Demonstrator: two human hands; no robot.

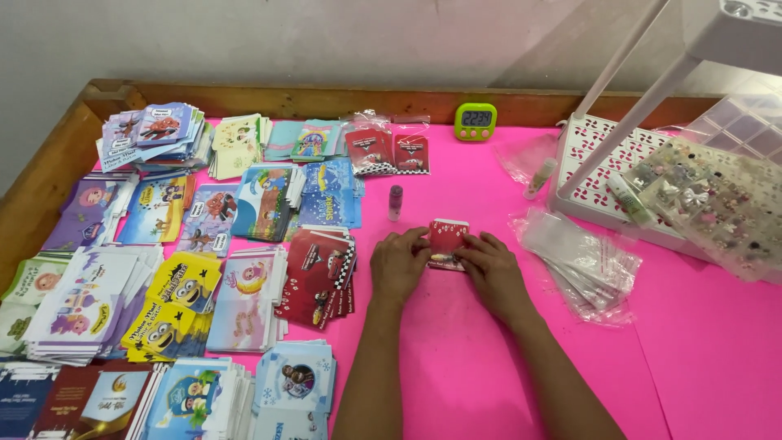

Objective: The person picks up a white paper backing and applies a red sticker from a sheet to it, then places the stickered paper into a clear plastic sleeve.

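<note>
A plain pale wall fills the top of the frame. Below it, a desk covered in bright pink, edged by a raised wooden rim.

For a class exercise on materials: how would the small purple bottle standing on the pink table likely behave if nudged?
The small purple bottle stands upright, tall and narrow, so a nudge near the top would probably tip it. It looks round, so once down it may roll across the smooth pink table. Being small, it is likely light.
</note>
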